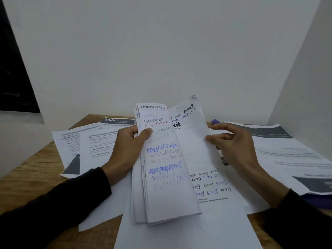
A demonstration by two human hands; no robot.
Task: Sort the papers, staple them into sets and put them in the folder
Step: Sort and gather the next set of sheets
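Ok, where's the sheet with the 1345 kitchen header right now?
The 1345 sheet lies at the table's far edge, left of centre, just beyond the left hand.

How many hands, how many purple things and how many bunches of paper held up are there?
Hands: 2, the left hand and the right hand.
Purple things: 2, one behind the right hand, one under papers at the table's right edge.
Paper bundle held up: 1, gripped by the left hand, its open sheet pinched by the right.
Total: 5
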